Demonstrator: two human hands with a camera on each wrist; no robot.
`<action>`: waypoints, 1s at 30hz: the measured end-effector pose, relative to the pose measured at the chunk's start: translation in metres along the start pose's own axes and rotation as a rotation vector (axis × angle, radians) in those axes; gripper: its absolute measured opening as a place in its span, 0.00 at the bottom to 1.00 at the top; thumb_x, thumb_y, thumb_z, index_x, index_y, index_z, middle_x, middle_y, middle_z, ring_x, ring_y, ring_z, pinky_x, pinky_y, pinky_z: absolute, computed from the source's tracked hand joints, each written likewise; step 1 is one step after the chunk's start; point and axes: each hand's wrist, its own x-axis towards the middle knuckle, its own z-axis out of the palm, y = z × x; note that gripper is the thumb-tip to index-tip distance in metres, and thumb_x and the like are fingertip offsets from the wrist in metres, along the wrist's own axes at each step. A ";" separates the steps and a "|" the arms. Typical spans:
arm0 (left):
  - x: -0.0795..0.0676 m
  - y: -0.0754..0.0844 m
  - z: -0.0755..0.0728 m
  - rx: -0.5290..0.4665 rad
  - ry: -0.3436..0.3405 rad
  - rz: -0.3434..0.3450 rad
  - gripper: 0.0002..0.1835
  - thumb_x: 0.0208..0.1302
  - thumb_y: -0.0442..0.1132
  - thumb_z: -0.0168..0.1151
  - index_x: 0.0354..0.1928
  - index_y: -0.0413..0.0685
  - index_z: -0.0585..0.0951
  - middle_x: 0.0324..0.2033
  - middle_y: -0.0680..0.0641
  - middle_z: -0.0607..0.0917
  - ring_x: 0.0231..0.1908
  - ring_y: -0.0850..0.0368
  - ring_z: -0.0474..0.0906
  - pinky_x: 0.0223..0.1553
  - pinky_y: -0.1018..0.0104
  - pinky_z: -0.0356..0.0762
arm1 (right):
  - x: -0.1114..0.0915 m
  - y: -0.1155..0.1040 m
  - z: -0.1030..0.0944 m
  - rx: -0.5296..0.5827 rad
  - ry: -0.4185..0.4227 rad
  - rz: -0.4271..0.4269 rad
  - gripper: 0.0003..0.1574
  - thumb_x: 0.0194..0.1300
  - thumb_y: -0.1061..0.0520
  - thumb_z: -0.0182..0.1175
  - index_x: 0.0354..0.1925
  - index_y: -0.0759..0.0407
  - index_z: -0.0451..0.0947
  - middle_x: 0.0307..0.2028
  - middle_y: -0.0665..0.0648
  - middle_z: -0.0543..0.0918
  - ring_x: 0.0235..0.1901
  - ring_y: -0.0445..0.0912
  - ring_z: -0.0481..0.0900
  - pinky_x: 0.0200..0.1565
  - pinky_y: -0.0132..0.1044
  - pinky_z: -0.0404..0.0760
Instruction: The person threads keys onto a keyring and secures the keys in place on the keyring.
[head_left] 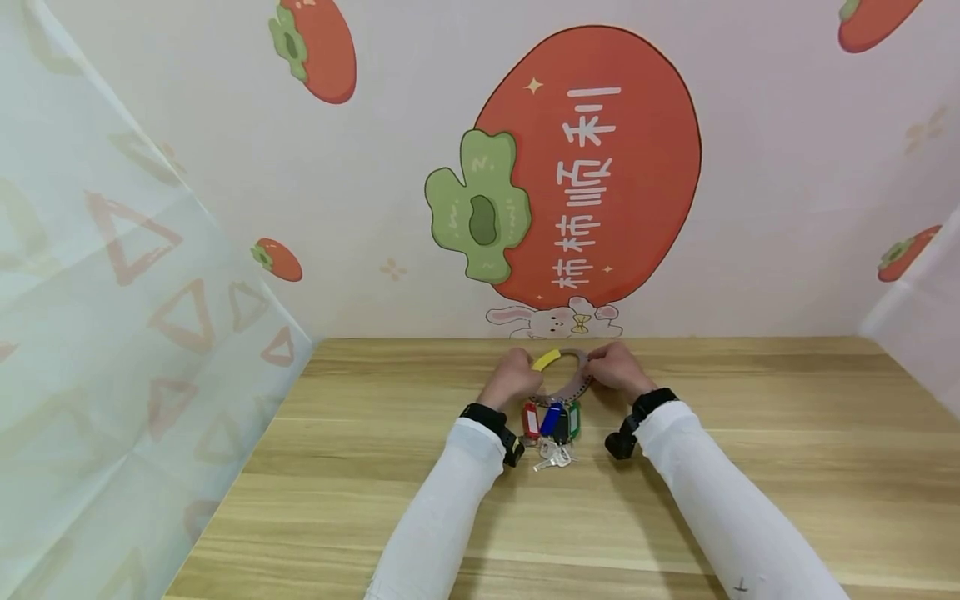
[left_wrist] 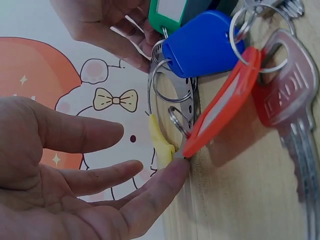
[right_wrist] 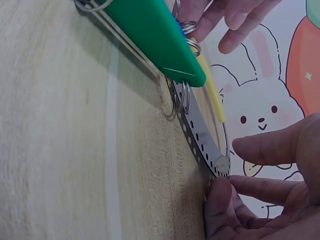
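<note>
A large round metal key ring (head_left: 576, 387) with a perforated flat band and a yellow sleeve (head_left: 547, 360) lies on the wooden table. My left hand (head_left: 514, 377) is at its left side; in the left wrist view, a fingertip touches the ring near the red tag, with the thumb apart. At the opposite side, my right hand (head_left: 617, 367) has fingertips against the band's end (right_wrist: 220, 165), its thumb also apart. Red (head_left: 531, 421), blue (head_left: 552, 417), green (head_left: 574, 420) and black (head_left: 561, 430) tags hang toward me. Silver keys (head_left: 555, 456) lie below them.
Behind the table (head_left: 360, 433) stands a wall (head_left: 390, 167) printed with persimmons and a rabbit, close past the ring. Pale sheets hang at the left (head_left: 97, 333) and right (head_left: 918, 325). Both wrists wear black straps with cameras.
</note>
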 end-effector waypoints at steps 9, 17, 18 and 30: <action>-0.001 0.002 0.002 -0.032 0.009 0.026 0.24 0.66 0.27 0.55 0.65 0.29 0.71 0.44 0.38 0.79 0.29 0.52 0.72 0.30 0.67 0.69 | 0.001 0.001 0.000 0.022 -0.009 0.006 0.24 0.67 0.63 0.59 0.57 0.76 0.77 0.43 0.66 0.81 0.38 0.52 0.79 0.39 0.38 0.78; 0.001 0.002 0.004 -0.015 0.007 0.031 0.26 0.66 0.28 0.57 0.66 0.30 0.70 0.46 0.38 0.78 0.34 0.50 0.74 0.33 0.66 0.72 | -0.002 0.000 -0.001 0.023 0.000 0.028 0.32 0.69 0.60 0.58 0.66 0.77 0.68 0.52 0.71 0.80 0.44 0.55 0.80 0.47 0.43 0.79; 0.001 0.002 0.004 -0.015 0.009 0.032 0.26 0.66 0.28 0.57 0.66 0.30 0.70 0.46 0.38 0.79 0.34 0.50 0.74 0.34 0.66 0.72 | -0.002 0.000 -0.001 0.023 0.002 0.024 0.32 0.68 0.60 0.58 0.66 0.77 0.68 0.52 0.71 0.80 0.43 0.55 0.80 0.47 0.42 0.79; 0.000 0.001 0.001 -0.048 0.003 0.069 0.29 0.65 0.27 0.55 0.69 0.30 0.67 0.50 0.37 0.77 0.35 0.51 0.73 0.33 0.67 0.71 | -0.005 -0.001 0.000 0.072 0.000 -0.034 0.31 0.69 0.62 0.57 0.66 0.78 0.68 0.51 0.71 0.81 0.43 0.53 0.81 0.45 0.42 0.80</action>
